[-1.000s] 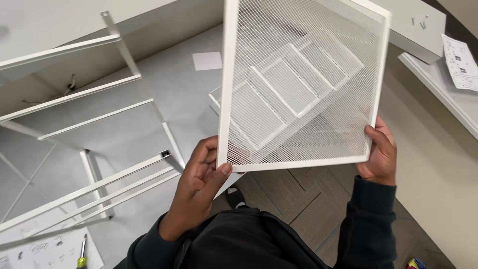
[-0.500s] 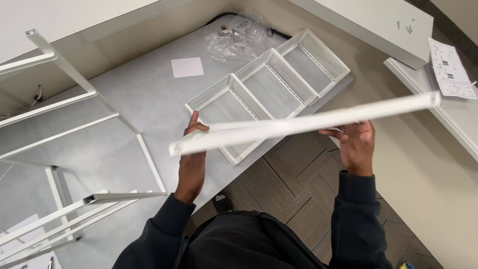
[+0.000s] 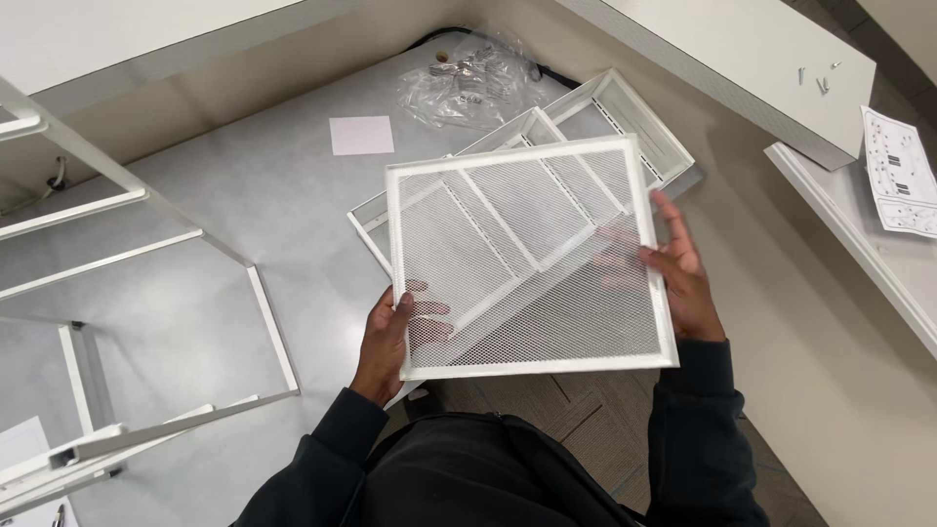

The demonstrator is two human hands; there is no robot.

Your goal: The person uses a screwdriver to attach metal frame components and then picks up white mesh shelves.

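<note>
I hold a square white mesh shelf panel (image 3: pixel 527 259) flat in front of me, its face toward the camera. My left hand (image 3: pixel 390 337) grips its lower left corner, fingers under the mesh. My right hand (image 3: pixel 673 268) holds the right edge, fingers showing through the mesh. Below the panel, on the grey floor sheet, lies a stack of white mesh trays (image 3: pixel 625 112), partly hidden by the panel.
A white metal rack frame (image 3: pixel 146 244) lies at the left. A clear bag of hardware (image 3: pixel 468 83) and a small white paper (image 3: pixel 361 135) rest on the grey sheet. A white board with screws (image 3: pixel 771 68) and an instruction sheet (image 3: pixel 898 171) sit at the right.
The panel went from upright, through edge-on, to lying flat with its face toward me. Both hands kept their hold and shifted along its edges.
</note>
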